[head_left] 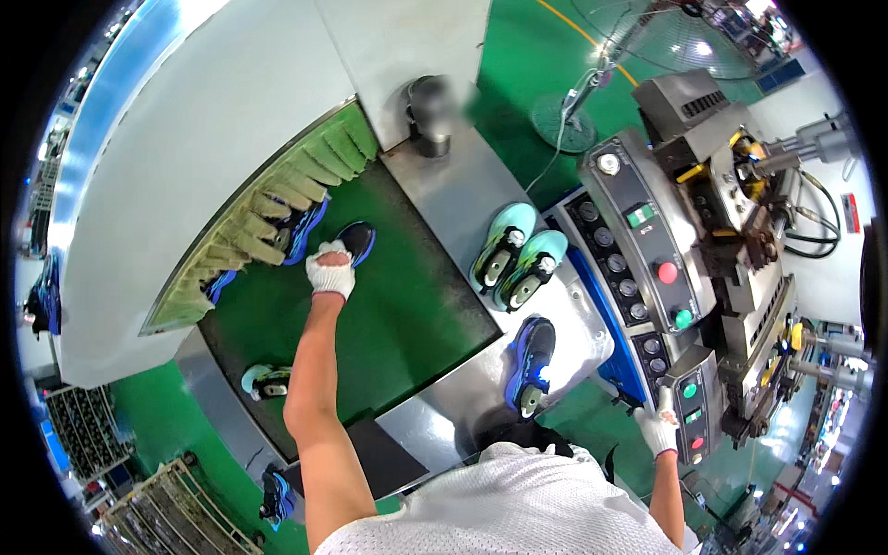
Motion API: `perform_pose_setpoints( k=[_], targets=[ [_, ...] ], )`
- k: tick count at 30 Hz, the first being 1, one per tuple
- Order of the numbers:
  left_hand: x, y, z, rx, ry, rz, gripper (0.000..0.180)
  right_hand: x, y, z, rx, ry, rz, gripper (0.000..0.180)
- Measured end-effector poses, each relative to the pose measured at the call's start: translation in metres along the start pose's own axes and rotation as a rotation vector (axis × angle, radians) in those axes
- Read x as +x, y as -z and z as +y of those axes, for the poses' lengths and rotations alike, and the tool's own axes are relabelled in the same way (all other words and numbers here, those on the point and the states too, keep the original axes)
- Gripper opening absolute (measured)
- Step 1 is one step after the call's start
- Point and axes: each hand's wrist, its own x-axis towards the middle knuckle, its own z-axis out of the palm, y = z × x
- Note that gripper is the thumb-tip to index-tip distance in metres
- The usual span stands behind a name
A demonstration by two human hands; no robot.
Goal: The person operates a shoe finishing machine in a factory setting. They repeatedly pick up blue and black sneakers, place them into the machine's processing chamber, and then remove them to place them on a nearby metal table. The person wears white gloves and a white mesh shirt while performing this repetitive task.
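Green belt (398, 305) lies beneath the left hand (331, 271), clamped on the near end of a dark shoe (358, 240). Probably light and soft-topped, it should hold best by its sole. Right hand (658, 430), beside a control panel (692, 412): grip unclear.

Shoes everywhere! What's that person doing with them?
The person's gloved left hand is at a dark shoe on the green surface, near green flaps. The gloved right hand is beside a control panel; touching is unclear. Two teal shoes and another dark shoe lie on the metal ledge.
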Motion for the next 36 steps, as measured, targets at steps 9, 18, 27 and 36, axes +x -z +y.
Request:
perform_pose_setpoints(
  k=[9, 18, 27, 36],
  targets=[
    [-0.129, 0.093, 0.112, -0.702, 0.114, -0.456, 0.072, -0.025, -0.011, -0.049, 0.162, 0.092, -0.239, 0.085],
    [-0.125, 0.31, 0.283, -1.549, -0.792, -0.512, 0.069, -0.011, 0.013, -0.117, 1.66, 0.39, -0.992, 0.051],
    [0.036, 0.463, 0.493, -1.208, -0.872, -0.071, 0.068, 0.059, 0.144, 0.004, 2.081, 0.426, -0.685, 0.066],
    [0.228, 0.437, 0.697, -0.71, -0.62, 0.194, 0.084, 0.058, 0.194, 0.079, 2.316, 0.58, -0.479, 0.098]
  ],
)
